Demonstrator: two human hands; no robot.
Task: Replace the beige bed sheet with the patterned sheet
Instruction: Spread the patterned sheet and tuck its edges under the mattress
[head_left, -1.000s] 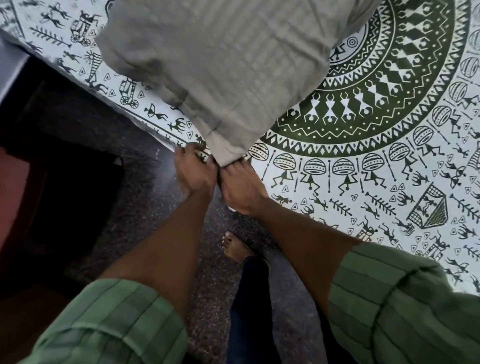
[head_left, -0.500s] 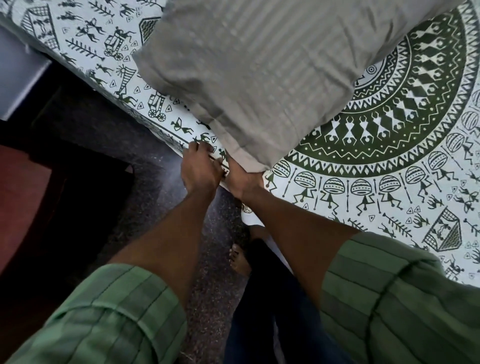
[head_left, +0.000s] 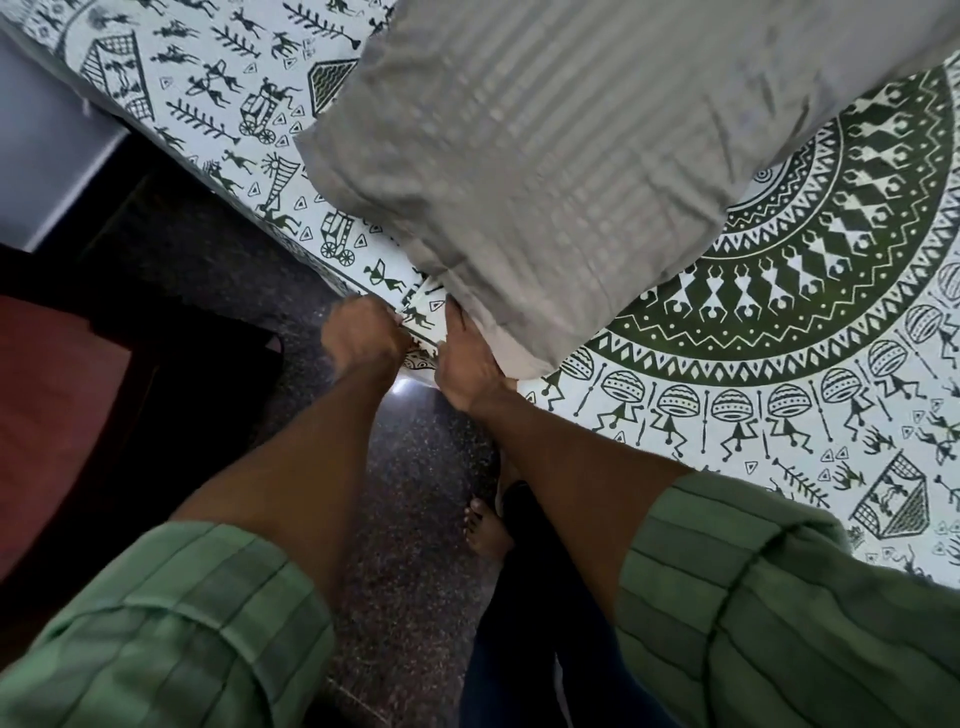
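Left hand (head_left: 363, 338) curling round edge of patterned sheet (head_left: 727, 415) at bed side, apparently tucking it down. Right hand (head_left: 470, 364) gripping sheet edge just beside, partly under corner of grey striped pillow (head_left: 545, 156). Patterned sheet already lying spread over bed; beige sheet not showing. Pillow overhanging near edge. Risk: tugging sheet dragging pillow off onto dark speckled floor (head_left: 405, 519), or pulling pattern askew.
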